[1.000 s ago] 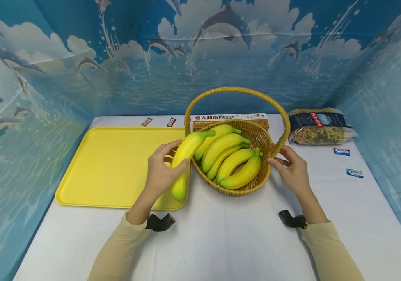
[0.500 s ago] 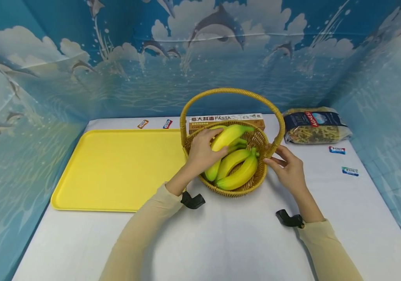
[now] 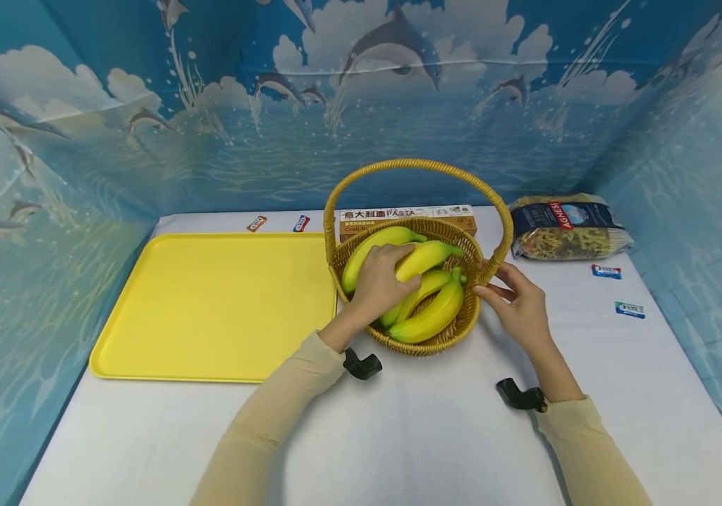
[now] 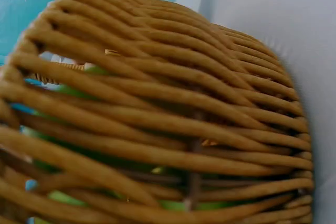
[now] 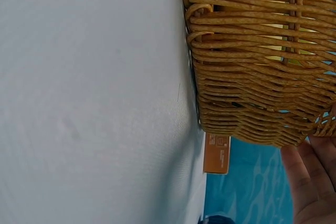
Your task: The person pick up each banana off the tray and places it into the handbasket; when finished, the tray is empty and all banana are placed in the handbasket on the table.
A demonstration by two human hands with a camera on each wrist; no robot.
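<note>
A wicker basket (image 3: 424, 349) with a tall arched handle holds several yellow bananas, among them a back banana (image 3: 367, 256) and a front banana (image 3: 433, 320). My left hand (image 3: 381, 281) reaches into it, thumb and fingers around a banana (image 3: 425, 258) that lies over the others. Its fingertips are partly hidden. On the right side, my right hand (image 3: 522, 302) grips the basket's rim at the foot of the handle. In the right wrist view, its fingers (image 5: 304, 177) lie against the woven wall. Only the basket's outer weave (image 4: 157, 103) fills most of the left wrist view.
Left of the basket lies a yellow tray (image 3: 215, 309). Behind the basket is a pasta box (image 3: 408, 213), and at back right a bag of pasta (image 3: 569, 228). Small wrapped sweets include a red-and-blue one (image 3: 606, 271) and a green-and-blue one (image 3: 629, 310).
My left hand has carried the banana rightward from beside the tray's edge into the basket, then lowered it onto the other bananas. The right hand stays at the rim.
</note>
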